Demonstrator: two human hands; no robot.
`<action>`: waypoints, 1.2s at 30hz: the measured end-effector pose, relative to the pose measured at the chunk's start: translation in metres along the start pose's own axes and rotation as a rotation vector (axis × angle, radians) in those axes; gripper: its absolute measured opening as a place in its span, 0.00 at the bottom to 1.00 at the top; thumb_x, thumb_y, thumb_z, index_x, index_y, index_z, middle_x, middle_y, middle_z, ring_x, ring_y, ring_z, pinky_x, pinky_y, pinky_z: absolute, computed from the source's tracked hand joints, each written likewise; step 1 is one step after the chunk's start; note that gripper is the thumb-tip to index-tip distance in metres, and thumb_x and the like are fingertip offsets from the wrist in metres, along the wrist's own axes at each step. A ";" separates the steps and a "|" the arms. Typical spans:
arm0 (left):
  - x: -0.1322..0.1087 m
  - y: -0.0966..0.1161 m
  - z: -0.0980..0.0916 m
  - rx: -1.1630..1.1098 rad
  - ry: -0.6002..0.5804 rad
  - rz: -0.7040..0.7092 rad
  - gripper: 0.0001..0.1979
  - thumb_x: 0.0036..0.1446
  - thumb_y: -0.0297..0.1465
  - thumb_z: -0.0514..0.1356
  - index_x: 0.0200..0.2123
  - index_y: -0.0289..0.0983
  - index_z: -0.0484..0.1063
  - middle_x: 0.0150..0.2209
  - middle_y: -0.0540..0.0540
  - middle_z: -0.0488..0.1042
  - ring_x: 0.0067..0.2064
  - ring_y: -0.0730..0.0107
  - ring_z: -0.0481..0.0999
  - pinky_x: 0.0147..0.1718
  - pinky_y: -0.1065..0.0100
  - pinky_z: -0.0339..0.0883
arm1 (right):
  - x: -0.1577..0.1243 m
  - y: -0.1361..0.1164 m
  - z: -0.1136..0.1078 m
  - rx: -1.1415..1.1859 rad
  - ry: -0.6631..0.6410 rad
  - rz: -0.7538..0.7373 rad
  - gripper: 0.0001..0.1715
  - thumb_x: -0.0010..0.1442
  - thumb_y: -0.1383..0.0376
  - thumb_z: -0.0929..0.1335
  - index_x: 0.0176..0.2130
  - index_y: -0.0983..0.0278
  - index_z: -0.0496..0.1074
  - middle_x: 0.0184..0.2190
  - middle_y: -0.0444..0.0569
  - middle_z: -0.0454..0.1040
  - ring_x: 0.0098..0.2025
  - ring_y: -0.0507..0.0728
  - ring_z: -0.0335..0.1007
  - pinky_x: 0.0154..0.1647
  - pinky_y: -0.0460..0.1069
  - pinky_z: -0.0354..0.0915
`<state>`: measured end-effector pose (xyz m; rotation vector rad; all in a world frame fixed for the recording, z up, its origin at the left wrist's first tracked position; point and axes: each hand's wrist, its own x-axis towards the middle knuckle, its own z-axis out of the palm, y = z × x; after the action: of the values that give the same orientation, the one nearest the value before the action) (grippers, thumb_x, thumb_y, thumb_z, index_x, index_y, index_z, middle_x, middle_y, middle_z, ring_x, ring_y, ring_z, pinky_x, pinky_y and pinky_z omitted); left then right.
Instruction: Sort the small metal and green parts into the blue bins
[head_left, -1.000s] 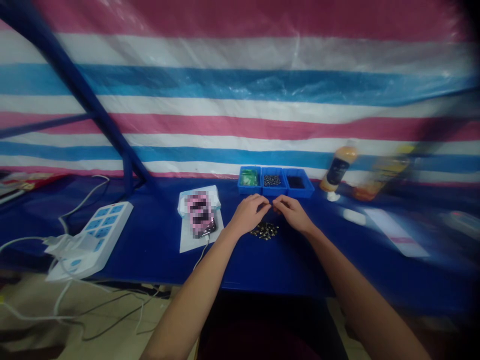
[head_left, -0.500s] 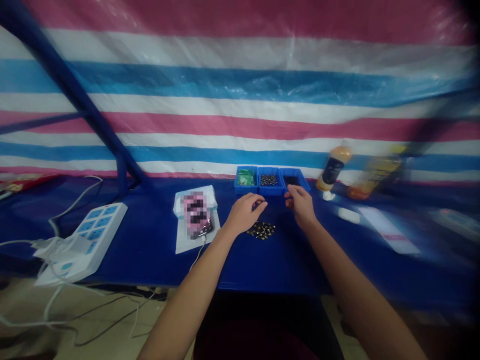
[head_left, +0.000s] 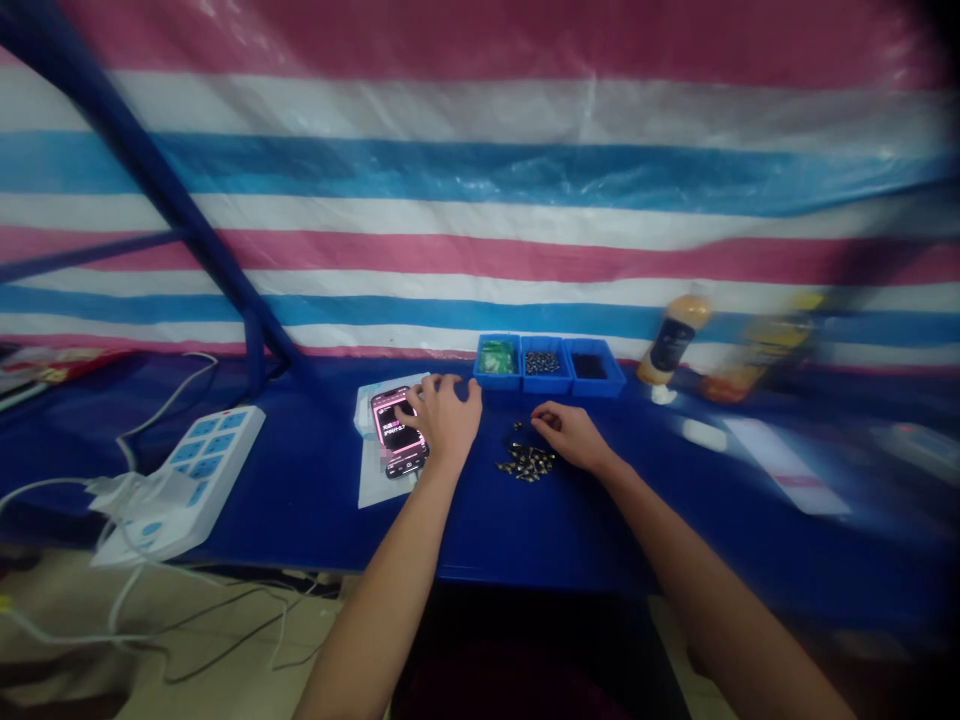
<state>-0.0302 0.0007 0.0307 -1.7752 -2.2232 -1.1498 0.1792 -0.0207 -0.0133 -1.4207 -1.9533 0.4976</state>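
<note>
My left hand (head_left: 448, 417) reaches over the right edge of a smartphone (head_left: 399, 455), fingers spread, one fingertip on or just above the lit screen. The phone lies on a white paper (head_left: 375, 487) with a packet under its top end. My right hand (head_left: 570, 432) is closed in a pinch just right of a small pile of metal screw-like parts (head_left: 529, 462); whether something sits between the fingertips cannot be made out. One small part (head_left: 517, 426) lies apart, above the pile.
Behind the hands stand three blue bins: one with green packets (head_left: 498, 356), one with small metal pieces (head_left: 541, 362), one with dark pieces (head_left: 590, 366). A power strip (head_left: 214, 470) with cables is at left; bottles (head_left: 675, 340), a white case (head_left: 703, 434) and another phone-like slab (head_left: 787, 465) at right.
My left hand has moved left from above the pile to the phone. My right hand has come back from the right bin to beside the pile. A single part now lies apart from the pile.
</note>
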 end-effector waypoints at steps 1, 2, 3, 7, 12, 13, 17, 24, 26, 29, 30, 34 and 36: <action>0.002 -0.002 0.000 -0.008 0.016 0.019 0.13 0.60 0.42 0.57 0.40 0.43 0.77 0.52 0.41 0.71 0.59 0.43 0.59 0.56 0.40 0.49 | 0.002 0.001 0.000 -0.027 -0.011 -0.037 0.11 0.63 0.61 0.66 0.43 0.61 0.76 0.32 0.46 0.77 0.32 0.54 0.72 0.36 0.48 0.65; 0.004 -0.003 0.000 -0.018 0.037 0.049 0.13 0.61 0.41 0.57 0.40 0.43 0.77 0.52 0.41 0.71 0.59 0.44 0.59 0.57 0.41 0.48 | 0.003 0.003 0.000 -0.051 -0.022 -0.084 0.13 0.64 0.62 0.65 0.45 0.60 0.76 0.36 0.47 0.77 0.35 0.55 0.72 0.39 0.49 0.66; 0.006 -0.004 0.000 -0.030 0.058 0.090 0.12 0.61 0.40 0.57 0.40 0.42 0.77 0.52 0.42 0.72 0.59 0.45 0.59 0.58 0.42 0.48 | 0.005 0.005 0.001 -0.073 -0.037 -0.134 0.15 0.64 0.63 0.65 0.48 0.60 0.76 0.40 0.49 0.76 0.39 0.55 0.73 0.43 0.50 0.66; 0.005 -0.002 -0.001 -0.103 0.057 0.287 0.12 0.61 0.37 0.57 0.42 0.40 0.78 0.48 0.42 0.72 0.56 0.51 0.63 0.58 0.51 0.54 | 0.010 0.008 0.004 -0.138 -0.136 -0.249 0.19 0.67 0.64 0.63 0.54 0.56 0.74 0.48 0.51 0.72 0.47 0.56 0.72 0.50 0.51 0.66; -0.008 0.004 0.007 -0.141 -0.103 0.458 0.11 0.62 0.35 0.56 0.42 0.41 0.77 0.50 0.43 0.71 0.54 0.54 0.65 0.54 0.56 0.61 | 0.013 0.011 0.008 -0.158 -0.146 -0.254 0.16 0.65 0.65 0.65 0.49 0.57 0.77 0.47 0.51 0.72 0.46 0.57 0.72 0.52 0.52 0.66; -0.010 0.005 0.009 -0.140 -0.137 0.480 0.11 0.62 0.35 0.56 0.42 0.41 0.77 0.50 0.43 0.71 0.53 0.55 0.65 0.54 0.57 0.62 | 0.013 0.012 0.009 -0.147 -0.138 -0.249 0.15 0.64 0.65 0.65 0.48 0.58 0.78 0.45 0.50 0.73 0.45 0.57 0.72 0.52 0.52 0.66; -0.014 0.004 0.016 -0.133 -0.257 0.534 0.11 0.63 0.36 0.56 0.43 0.41 0.76 0.47 0.44 0.72 0.48 0.58 0.69 0.50 0.58 0.65 | 0.015 0.015 0.009 -0.088 -0.094 -0.241 0.13 0.63 0.69 0.65 0.43 0.61 0.79 0.41 0.50 0.74 0.44 0.56 0.72 0.50 0.52 0.67; -0.015 0.003 0.017 -0.208 -0.426 0.591 0.12 0.65 0.37 0.54 0.45 0.42 0.75 0.45 0.46 0.74 0.48 0.61 0.73 0.48 0.62 0.67 | 0.008 0.024 0.001 -0.146 0.071 -0.167 0.22 0.65 0.73 0.60 0.53 0.64 0.74 0.44 0.55 0.71 0.47 0.58 0.68 0.53 0.53 0.65; -0.017 0.005 0.016 -0.220 -0.464 0.610 0.13 0.65 0.37 0.54 0.46 0.43 0.75 0.46 0.46 0.74 0.49 0.61 0.73 0.48 0.62 0.66 | 0.005 0.028 -0.003 -0.251 0.048 -0.154 0.21 0.64 0.74 0.59 0.51 0.66 0.74 0.44 0.57 0.69 0.47 0.59 0.67 0.52 0.53 0.65; -0.019 0.008 0.014 -0.207 -0.493 0.609 0.13 0.65 0.38 0.54 0.46 0.43 0.75 0.46 0.46 0.75 0.48 0.62 0.73 0.47 0.62 0.66 | 0.000 0.029 -0.007 -0.394 -0.012 -0.139 0.21 0.61 0.77 0.60 0.48 0.67 0.74 0.44 0.58 0.68 0.46 0.60 0.65 0.50 0.54 0.65; -0.020 0.010 0.013 -0.180 -0.481 0.589 0.12 0.64 0.38 0.54 0.45 0.44 0.75 0.46 0.46 0.75 0.48 0.61 0.73 0.48 0.61 0.65 | -0.001 0.028 -0.007 -0.419 -0.024 -0.131 0.21 0.61 0.77 0.60 0.47 0.66 0.74 0.44 0.57 0.68 0.45 0.59 0.65 0.49 0.54 0.65; -0.020 0.014 0.007 -0.025 -0.289 0.391 0.12 0.63 0.39 0.55 0.41 0.42 0.76 0.43 0.43 0.77 0.50 0.53 0.70 0.56 0.47 0.54 | -0.002 0.020 -0.008 -0.339 -0.003 -0.118 0.17 0.62 0.77 0.60 0.44 0.64 0.73 0.43 0.54 0.70 0.43 0.57 0.68 0.48 0.51 0.64; -0.017 0.013 0.005 0.008 -0.171 0.256 0.14 0.63 0.42 0.54 0.40 0.42 0.76 0.43 0.42 0.77 0.53 0.48 0.66 0.58 0.40 0.48 | -0.001 0.018 -0.008 -0.234 0.043 -0.117 0.13 0.64 0.73 0.62 0.43 0.63 0.73 0.42 0.52 0.73 0.43 0.56 0.70 0.48 0.50 0.64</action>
<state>-0.0114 -0.0099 0.0251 -2.1509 -1.9999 -0.9686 0.1970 -0.0164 -0.0198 -1.4339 -2.0983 0.1878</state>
